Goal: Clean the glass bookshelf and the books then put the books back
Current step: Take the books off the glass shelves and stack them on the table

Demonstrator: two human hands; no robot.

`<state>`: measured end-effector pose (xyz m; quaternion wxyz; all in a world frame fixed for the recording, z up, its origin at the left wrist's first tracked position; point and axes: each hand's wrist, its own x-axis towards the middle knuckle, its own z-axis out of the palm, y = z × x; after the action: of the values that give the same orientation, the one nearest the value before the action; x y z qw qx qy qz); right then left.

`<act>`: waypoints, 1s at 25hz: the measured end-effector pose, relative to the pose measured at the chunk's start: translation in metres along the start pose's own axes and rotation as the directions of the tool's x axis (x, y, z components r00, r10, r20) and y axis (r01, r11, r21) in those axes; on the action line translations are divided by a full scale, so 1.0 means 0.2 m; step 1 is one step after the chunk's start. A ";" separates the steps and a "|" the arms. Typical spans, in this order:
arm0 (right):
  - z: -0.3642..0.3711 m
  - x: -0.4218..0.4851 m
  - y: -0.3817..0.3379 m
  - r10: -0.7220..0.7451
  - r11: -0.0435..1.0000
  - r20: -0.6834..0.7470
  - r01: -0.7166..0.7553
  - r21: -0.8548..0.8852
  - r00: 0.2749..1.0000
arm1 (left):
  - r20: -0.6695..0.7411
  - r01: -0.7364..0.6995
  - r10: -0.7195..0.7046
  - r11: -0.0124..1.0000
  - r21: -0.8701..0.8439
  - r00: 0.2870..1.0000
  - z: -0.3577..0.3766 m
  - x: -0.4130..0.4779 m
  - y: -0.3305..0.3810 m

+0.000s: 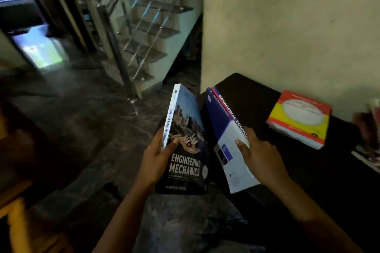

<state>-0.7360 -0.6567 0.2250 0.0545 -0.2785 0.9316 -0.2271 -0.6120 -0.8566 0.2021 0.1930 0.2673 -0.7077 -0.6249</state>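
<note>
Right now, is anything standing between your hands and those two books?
Nothing visible. The left hand grips the Engineering Mechanics book and the right hand grips the blue and white book, thumbs on the covers. The glass bookshelf is out of view, so the way back to it cannot be judged.

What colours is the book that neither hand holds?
The book is red and yellow, white oval; head view.

Engineering Mechanics book [186,150]: blue sky and city-skyline photo above, black below, white title, white spine with dark letters | Managerial Economics book [224,129]: navy and white cover, red spine, white letters | third book [300,117]: red border, yellow field, white oval | table [257,92]: black | wall [287,26]: cream | floor [82,109]: dark, marbled
</note>
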 end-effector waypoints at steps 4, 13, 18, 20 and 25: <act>-0.13 0.15 0.04 0.202 0.978 -0.148 -0.208 -0.026 0.968 | 0.240 0.041 -0.001 0.986 -0.161 0.971 0.20 0.44 0.12; -0.29 0.21 0.08 0.667 0.674 -0.416 -0.739 -0.017 0.618 | 0.718 0.257 -0.010 0.937 -0.236 0.696 1.00 1.02 0.24; -0.38 0.25 0.12 0.695 0.542 -0.530 -0.839 -0.059 0.486 | 0.795 0.339 -0.057 0.921 -0.191 0.604 1.55 1.14 0.27; -0.42 0.30 0.20 0.703 0.531 -0.542 -0.847 -0.031 0.461 | 0.789 0.245 -0.047 0.960 -0.133 0.612 1.77 1.21 0.19; -0.44 0.44 0.47 0.708 0.495 -0.549 -0.867 -0.063 0.444 | 0.688 -0.011 -0.156 0.973 0.232 0.709 1.88 1.28 -0.09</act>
<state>-0.8751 -0.6008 0.2626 -0.1119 0.2524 0.9586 -0.0694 -1.0376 -0.7223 0.1147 -0.1454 0.0574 -0.7810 -0.6046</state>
